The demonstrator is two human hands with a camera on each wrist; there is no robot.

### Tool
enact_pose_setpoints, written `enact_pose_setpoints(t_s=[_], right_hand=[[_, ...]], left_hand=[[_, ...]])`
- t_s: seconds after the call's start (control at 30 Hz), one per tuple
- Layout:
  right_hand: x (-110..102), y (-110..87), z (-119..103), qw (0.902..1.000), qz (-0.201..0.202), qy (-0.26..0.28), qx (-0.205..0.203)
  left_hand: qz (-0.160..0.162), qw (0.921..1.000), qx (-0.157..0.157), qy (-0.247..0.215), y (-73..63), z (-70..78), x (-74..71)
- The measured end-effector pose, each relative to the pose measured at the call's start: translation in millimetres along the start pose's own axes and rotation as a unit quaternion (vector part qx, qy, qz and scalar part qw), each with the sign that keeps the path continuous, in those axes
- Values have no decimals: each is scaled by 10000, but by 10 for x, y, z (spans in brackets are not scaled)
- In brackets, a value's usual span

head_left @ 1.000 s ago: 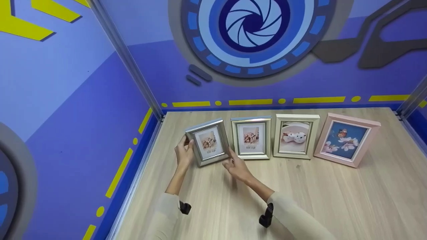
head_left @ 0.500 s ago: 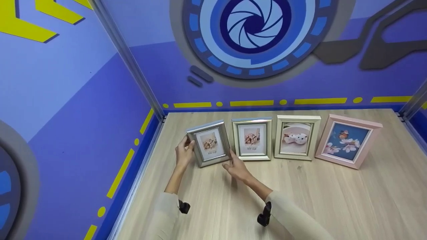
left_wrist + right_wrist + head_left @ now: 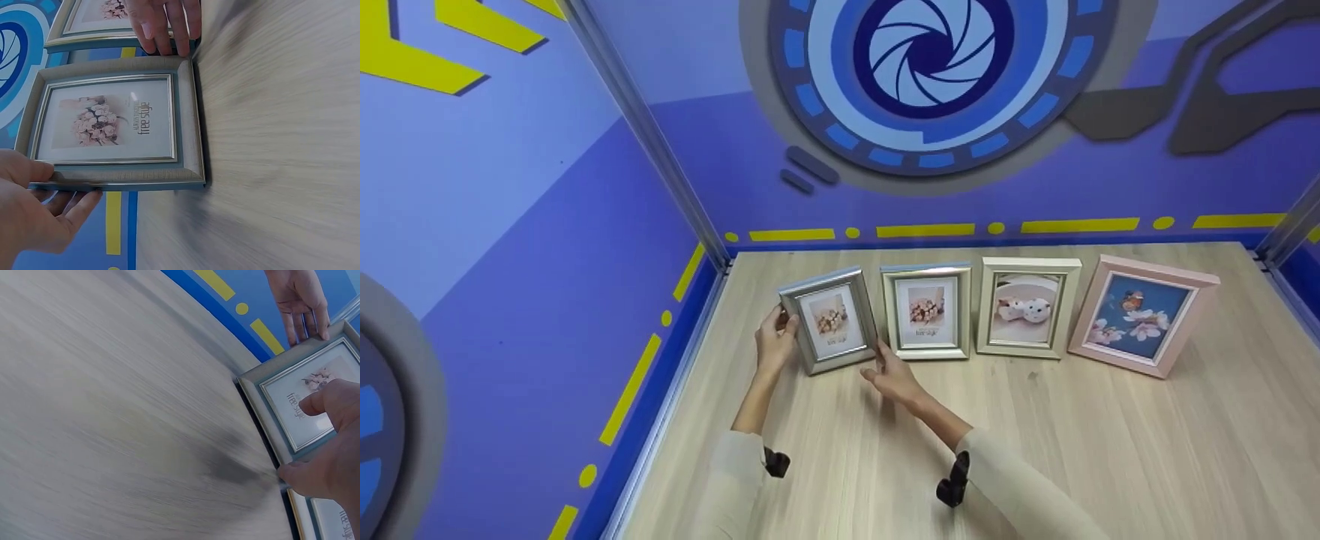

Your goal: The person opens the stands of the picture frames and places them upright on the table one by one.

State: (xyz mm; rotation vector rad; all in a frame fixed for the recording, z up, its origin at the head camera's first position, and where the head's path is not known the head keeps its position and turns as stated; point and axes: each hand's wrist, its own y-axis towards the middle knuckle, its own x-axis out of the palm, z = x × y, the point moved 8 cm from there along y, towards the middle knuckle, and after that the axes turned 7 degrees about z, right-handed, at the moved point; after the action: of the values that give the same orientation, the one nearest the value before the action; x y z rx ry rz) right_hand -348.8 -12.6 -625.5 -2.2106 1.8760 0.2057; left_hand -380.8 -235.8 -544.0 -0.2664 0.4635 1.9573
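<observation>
A silver-grey picture frame (image 3: 831, 322) with a bouquet photo stands tilted at the left end of a row. My left hand (image 3: 775, 346) holds its left side; in the left wrist view the thumb lies on the front moulding and the fingers reach behind. At the lower right edge, my right hand (image 3: 896, 379) touches the frame with extended fingertips, its thumb apart in front. Those right fingers (image 3: 177, 25) look straight in the left wrist view. Close beside stands a pale gold frame (image 3: 927, 351) with a similar bouquet picture.
A cream frame (image 3: 1029, 351) and a pink frame (image 3: 1198, 315) with a blossom picture continue the row rightward. All stand on a wood-grain tabletop (image 3: 1035, 450). Behind is a blue-purple printed wall (image 3: 697, 150), with another panel (image 3: 532, 247) along the left.
Both hands keep their places on the silver-grey frame, which stays almost still. The other frames stand as before; the head view shifts very slightly.
</observation>
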Motion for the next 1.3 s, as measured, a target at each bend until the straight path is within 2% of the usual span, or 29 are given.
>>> enact_pose_setpoints(t_s=[0.33, 0.67, 0.9, 1.13, 1.3], right_hand=[[-38, -1, 4, 9998, -12, 195, -40], [-63, -20, 34, 9995, -128, 288, 72], [-95, -21, 15, 9997, -117, 231, -14], [-111, -53, 12, 9997, -170, 164, 19], [-159, -111, -24, 9995, -228, 111, -162]], left_hand=[[-260, 9993, -95, 265, -21, -42, 59], [-255, 9986, -46, 461, -25, -1, 74], [-180, 9987, 60, 482, 17, 12, 69], [-151, 9989, -58, 451, 21, 1, 59], [-153, 9990, -95, 413, 1, 23, 39]])
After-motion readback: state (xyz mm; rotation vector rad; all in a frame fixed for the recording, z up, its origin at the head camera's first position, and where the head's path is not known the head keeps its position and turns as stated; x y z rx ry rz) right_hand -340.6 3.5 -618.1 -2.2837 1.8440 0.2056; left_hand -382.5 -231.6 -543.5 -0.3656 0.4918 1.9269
